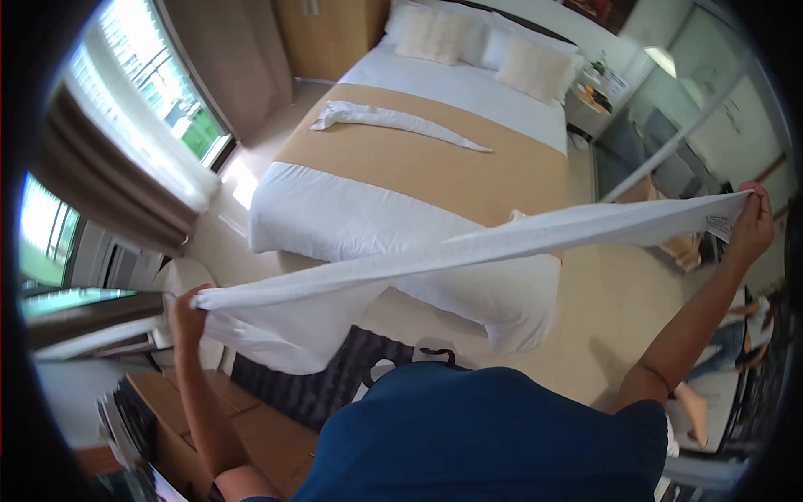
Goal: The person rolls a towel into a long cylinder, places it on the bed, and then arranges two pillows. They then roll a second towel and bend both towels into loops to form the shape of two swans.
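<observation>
A long white cloth (pixel 435 255) is stretched between my two hands, with its lower part hanging loose at the left. My left hand (pixel 188 316) is closed on its left end. At the far right, my right hand (pixel 754 222) grips the other end near a small printed tag. Beyond the cloth stands a bed (pixel 335 209) with white bedding and a tan runner (pixel 401 163). A twisted white cloth (pixel 393 121) lies across the runner. Two fluffy cream pillows (pixel 431 35) (pixel 539 69) rest at the head of the bed.
A dark rug (pixel 314 389) lies on the floor below the cloth. Wooden furniture (pixel 226 427) is at the lower left, curtains (pixel 109 167) and windows at the left. A bedside table (pixel 585 113) and glass panels stand at the right. A mirror at the lower right shows a person's reflection.
</observation>
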Demonstrator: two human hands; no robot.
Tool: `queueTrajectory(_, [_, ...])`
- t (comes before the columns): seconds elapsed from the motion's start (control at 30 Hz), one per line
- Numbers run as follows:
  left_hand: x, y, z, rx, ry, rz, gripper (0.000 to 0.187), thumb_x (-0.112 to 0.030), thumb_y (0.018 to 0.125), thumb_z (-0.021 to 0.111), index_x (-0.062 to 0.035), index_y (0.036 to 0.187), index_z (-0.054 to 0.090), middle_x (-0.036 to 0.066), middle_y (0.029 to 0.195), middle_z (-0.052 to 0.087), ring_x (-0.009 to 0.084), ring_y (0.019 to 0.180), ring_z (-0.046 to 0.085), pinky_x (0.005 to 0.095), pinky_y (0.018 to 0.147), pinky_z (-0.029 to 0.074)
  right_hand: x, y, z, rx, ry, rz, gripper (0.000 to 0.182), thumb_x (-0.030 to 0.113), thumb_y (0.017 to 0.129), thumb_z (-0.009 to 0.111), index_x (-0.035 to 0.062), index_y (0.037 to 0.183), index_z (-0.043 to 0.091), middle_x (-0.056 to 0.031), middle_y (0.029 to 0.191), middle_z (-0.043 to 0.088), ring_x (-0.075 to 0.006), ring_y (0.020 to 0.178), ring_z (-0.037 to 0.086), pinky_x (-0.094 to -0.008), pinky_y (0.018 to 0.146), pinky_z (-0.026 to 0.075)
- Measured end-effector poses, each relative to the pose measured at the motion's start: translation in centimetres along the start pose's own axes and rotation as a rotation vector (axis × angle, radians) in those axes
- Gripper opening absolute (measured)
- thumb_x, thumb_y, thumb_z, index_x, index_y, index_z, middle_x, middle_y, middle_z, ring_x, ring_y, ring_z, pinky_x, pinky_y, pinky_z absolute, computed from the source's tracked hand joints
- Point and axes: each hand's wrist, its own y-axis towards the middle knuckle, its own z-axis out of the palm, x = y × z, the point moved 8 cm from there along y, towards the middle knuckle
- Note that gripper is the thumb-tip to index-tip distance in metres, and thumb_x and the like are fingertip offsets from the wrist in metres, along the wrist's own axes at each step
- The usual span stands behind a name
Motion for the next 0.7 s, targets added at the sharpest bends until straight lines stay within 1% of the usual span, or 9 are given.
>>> queueTrajectory(0.07, [-2.6,3.9,-2.6,0.002,0.143,0.228,0.03,-0.006,0.063,0.065,-0.0085,0.093,0.07,0.015,0.085,0.067,0.0286,0.082,0.062,0.0349,0.08,0.045,-0.1,0.1,-0.8,-0.007,-0.034,-0.039,0.021,0.012,0.088,0.045,0.005,0.091,0.064,0.0019,0.08,0.061,-0.0078,0.073,0.051,-0.0213,0.068,0.041])
queueTrajectory(0.2, [-2.7,14.5,-4.3,0.002,-0.01,0.397,0.037,0.002,0.055,0.071,-0.0009,0.092,0.067,0.016,0.091,0.063,0.0271,0.083,0.058,0.0349,0.077,0.045,-1.3,0.9,2.5,-0.022,-0.24,-0.137,0.016,0.014,0.086,0.051,0.0055,0.09,0.065,-0.0065,0.078,0.063,-0.0141,0.072,0.056,-0.0258,0.07,0.044])
queueTrajectory(0.3, [-6.9,22.3,-2.4,0.086,-0.043,0.332,0.037,0.002,0.061,0.071,0.0003,0.097,0.064,0.013,0.088,0.063,0.0227,0.082,0.058,0.0331,0.078,0.045,-4.9,0.8,9.6,0.14,-0.374,-0.011,0.018,0.018,0.086,0.052,0.0069,0.093,0.064,-0.0142,0.08,0.063,-0.0248,0.074,0.06,-0.031,0.069,0.045])
queueTrajectory(0.33, [-8.5,24.8,0.0,0.304,-0.252,0.22,0.037,0.0,0.064,0.07,0.0008,0.1,0.064,0.012,0.084,0.064,0.0184,0.082,0.057,0.0321,0.078,0.045,-5.8,0.3,12.4,0.193,-0.405,-0.001,0.018,0.019,0.085,0.052,0.0071,0.093,0.064,-0.0146,0.081,0.063,-0.0273,0.075,0.061,-0.0327,0.069,0.045])
queueTrajectory(0.4, [-12.1,29.7,3.3,0.351,-0.314,0.289,0.037,-0.003,0.066,0.07,0.0005,0.102,0.064,0.011,0.082,0.064,0.0152,0.083,0.056,0.0311,0.078,0.045,-7.8,-1.6,18.7,0.284,-0.421,0.013,0.018,0.018,0.084,0.052,0.0076,0.091,0.064,-0.0154,0.083,0.064,-0.0312,0.077,0.061,-0.0356,0.069,0.045])
queueTrajectory(0.47, [-13.2,34.9,8.1,0.409,-0.085,0.248,0.034,-0.007,0.068,0.07,0.0,0.101,0.065,0.014,0.084,0.064,0.0188,0.085,0.058,0.0323,0.078,0.046,-12.3,-4.5,25.8,0.379,-0.401,0.027,0.016,0.015,0.082,0.052,0.0077,0.09,0.064,-0.0157,0.083,0.063,-0.0331,0.08,0.06,-0.0374,0.07,0.046])
queueTrajectory(0.53, [-15.3,39.4,12.7,0.196,0.107,0.403,0.032,-0.01,0.069,0.07,-0.0009,0.1,0.065,0.016,0.087,0.065,0.0243,0.086,0.061,0.0348,0.078,0.047,-17.3,-7.9,33.6,0.517,-0.409,0.1,0.016,0.013,0.08,0.052,0.0079,0.09,0.064,-0.016,0.084,0.063,-0.0335,0.083,0.06,-0.0387,0.072,0.046])
queueTrajectory(0.6, [-16.8,44.3,19.0,0.199,0.146,0.489,0.03,-0.011,0.069,0.071,-0.0018,0.097,0.066,0.018,0.091,0.065,0.0311,0.087,0.062,0.0374,0.078,0.047,-21.4,-12.4,40.8,0.633,-0.43,0.172,0.016,0.012,0.079,0.052,0.0084,0.09,0.064,-0.0163,0.085,0.063,-0.0335,0.084,0.06,-0.0395,0.073,0.046])
queueTrajectory(0.7, [-17.5,50.5,28.6,0.237,0.27,0.376,0.028,-0.014,0.068,0.072,-0.004,0.094,0.068,0.019,0.096,0.064,0.0326,0.09,0.061,0.0381,0.08,0.048,-26.7,-17.7,49.4,0.715,-0.554,0.2,0.018,0.01,0.078,0.052,0.009,0.091,0.064,-0.0159,0.087,0.064,-0.0332,0.087,0.061,-0.0402,0.076,0.047])
